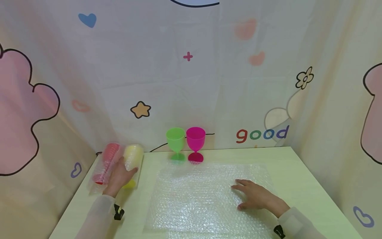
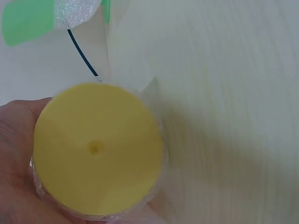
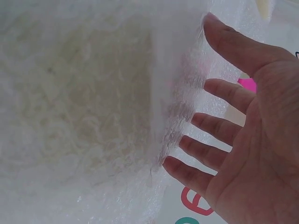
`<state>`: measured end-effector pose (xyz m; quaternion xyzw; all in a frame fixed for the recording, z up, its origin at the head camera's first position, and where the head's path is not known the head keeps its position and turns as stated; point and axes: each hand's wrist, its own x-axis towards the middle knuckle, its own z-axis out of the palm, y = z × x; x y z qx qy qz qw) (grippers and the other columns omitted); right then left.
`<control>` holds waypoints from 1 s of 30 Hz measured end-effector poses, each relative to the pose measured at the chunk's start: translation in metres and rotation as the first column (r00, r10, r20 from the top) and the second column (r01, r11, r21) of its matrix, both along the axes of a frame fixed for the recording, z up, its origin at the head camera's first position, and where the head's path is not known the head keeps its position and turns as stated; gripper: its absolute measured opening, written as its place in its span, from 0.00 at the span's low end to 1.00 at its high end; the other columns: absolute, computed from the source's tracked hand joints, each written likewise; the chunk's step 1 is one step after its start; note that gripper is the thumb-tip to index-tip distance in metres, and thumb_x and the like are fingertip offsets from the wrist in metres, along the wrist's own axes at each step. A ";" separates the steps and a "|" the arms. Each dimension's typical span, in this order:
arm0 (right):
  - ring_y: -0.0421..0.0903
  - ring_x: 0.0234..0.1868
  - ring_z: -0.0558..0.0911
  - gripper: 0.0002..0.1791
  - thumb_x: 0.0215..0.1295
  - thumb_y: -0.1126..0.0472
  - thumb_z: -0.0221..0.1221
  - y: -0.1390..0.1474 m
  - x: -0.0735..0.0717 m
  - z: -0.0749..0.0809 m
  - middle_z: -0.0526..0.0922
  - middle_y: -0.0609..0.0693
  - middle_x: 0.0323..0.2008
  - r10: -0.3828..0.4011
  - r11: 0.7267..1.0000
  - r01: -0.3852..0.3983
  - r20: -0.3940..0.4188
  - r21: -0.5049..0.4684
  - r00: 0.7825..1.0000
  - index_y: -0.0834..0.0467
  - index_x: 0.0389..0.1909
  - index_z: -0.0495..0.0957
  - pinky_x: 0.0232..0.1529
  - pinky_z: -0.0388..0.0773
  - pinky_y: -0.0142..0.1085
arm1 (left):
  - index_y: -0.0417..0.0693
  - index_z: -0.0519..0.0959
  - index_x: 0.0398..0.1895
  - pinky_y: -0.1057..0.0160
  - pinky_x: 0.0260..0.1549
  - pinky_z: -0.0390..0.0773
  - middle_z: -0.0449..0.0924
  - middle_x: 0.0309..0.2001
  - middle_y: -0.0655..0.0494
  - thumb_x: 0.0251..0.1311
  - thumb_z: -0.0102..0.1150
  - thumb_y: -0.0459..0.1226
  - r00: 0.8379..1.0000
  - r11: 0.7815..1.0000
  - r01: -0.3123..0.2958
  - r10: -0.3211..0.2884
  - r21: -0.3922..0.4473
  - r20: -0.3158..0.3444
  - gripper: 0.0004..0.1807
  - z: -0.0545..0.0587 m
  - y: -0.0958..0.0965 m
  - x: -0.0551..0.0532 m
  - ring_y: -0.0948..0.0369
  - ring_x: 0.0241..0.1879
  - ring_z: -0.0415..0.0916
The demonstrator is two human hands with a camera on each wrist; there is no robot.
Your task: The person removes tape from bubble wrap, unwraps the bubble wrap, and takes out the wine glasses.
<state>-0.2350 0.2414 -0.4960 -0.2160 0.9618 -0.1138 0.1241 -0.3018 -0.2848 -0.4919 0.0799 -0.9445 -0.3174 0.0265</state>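
Observation:
My left hand grips a yellow goblet wrapped in bubble wrap, lying at the back left of the table. Its round yellow base faces the left wrist camera, with the thumb and fingers around the wrapped side. Just left of that hand lies a red goblet, wrapped too. My right hand has its fingers spread at the right part of a flat bubble wrap sheet. In the right wrist view its fingertips reach the sheet's surface.
A green goblet and a pink goblet stand upright side by side at the table's back edge, just behind the sheet. A printed curtain hangs behind and along both sides of the pale table.

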 end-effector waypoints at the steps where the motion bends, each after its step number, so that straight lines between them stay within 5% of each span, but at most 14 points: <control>1: 0.64 0.72 0.64 0.43 0.46 0.40 0.72 0.000 0.000 0.000 0.66 0.58 0.71 0.000 1.000 0.000 0.001 0.000 1.000 0.50 0.65 0.73 0.65 0.65 0.63 | 0.31 0.49 0.72 0.36 0.61 0.69 0.63 0.64 0.30 0.62 0.61 0.47 1.000 1.000 -0.003 0.003 0.005 -0.004 0.46 0.001 0.000 0.001 0.41 0.54 0.68; 16: 0.61 0.72 0.64 0.42 0.47 0.42 0.73 0.001 0.000 -0.001 0.66 0.56 0.72 -0.032 0.999 0.032 0.018 -0.006 0.999 0.48 0.65 0.73 0.66 0.65 0.62 | 0.30 0.48 0.74 0.36 0.60 0.69 0.62 0.66 0.27 0.63 0.58 0.46 0.993 1.000 0.011 -0.010 0.005 -0.118 0.46 0.016 0.002 0.010 0.36 0.60 0.68; 30: 0.64 0.72 0.64 0.42 0.47 0.42 0.72 0.001 0.003 0.002 0.67 0.58 0.71 -0.005 1.000 0.005 0.007 -0.024 1.000 0.49 0.65 0.73 0.65 0.66 0.64 | 0.34 0.55 0.71 0.39 0.50 0.77 0.69 0.59 0.33 0.62 0.60 0.47 0.979 1.000 0.003 -0.001 0.007 -0.202 0.42 0.044 0.020 0.034 0.40 0.53 0.73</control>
